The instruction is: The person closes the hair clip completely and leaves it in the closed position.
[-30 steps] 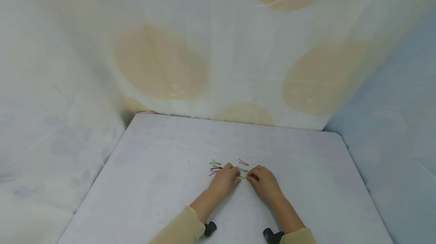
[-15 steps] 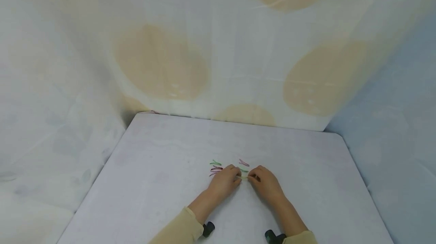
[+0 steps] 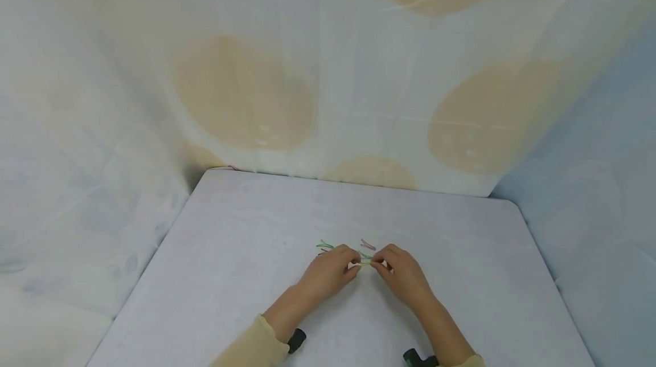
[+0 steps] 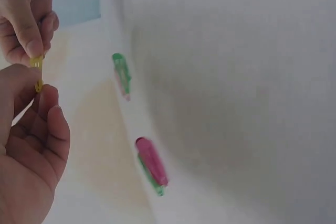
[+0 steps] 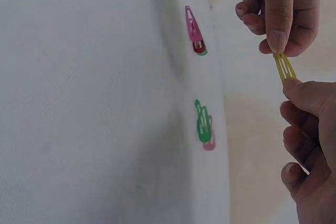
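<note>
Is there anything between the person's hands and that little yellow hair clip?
Nothing visible. The left hand and right hand each pinch one end of the yellow hair clip directly, lifted off the table. The other clips lie apart, beyond the hands.

1. I seem to be in a screened-off recording corner rather than a lived-in room; I can't tell what kind of building it is.
2. A pale cloth with large tan spots (image 3: 241,93) hangs behind and beside me, hiding any walls.
3. My worktop (image 3: 246,264) is a plain light grey table with rounded corners.
4. On it lie only a few small coloured hair clips (image 3: 324,245), near my fingers (image 3: 353,255).
</note>
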